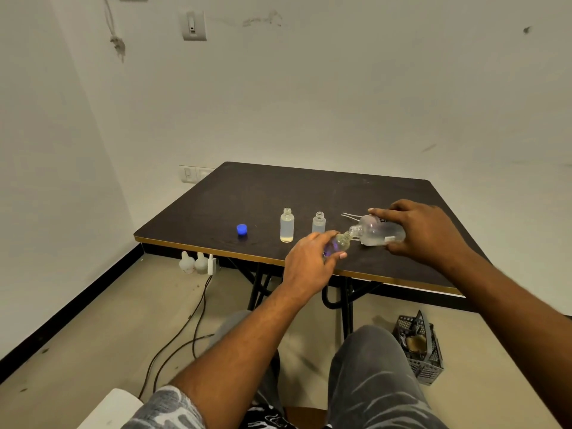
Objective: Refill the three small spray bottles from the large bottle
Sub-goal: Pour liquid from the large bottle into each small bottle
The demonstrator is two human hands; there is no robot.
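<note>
My right hand [424,232] grips the large clear bottle [376,232], tipped on its side with its neck pointing left. The neck meets the mouth of a small clear bottle [342,243] that my left hand [309,263] holds tilted just above the dark table [278,193]. Two more small open bottles stand upright behind: a taller one [287,225] with yellowish liquid at the bottom, and a shorter one [318,222]. A blue cap [241,229] lies to the left. Thin white spray tubes [351,216] lie behind the large bottle.
The table's gold-trimmed front edge [235,253] runs near my left hand. On the floor are a grey slotted basket [421,348] at right, cables [185,329], and white plugs [198,263] under the table's left corner. My knees are below the table.
</note>
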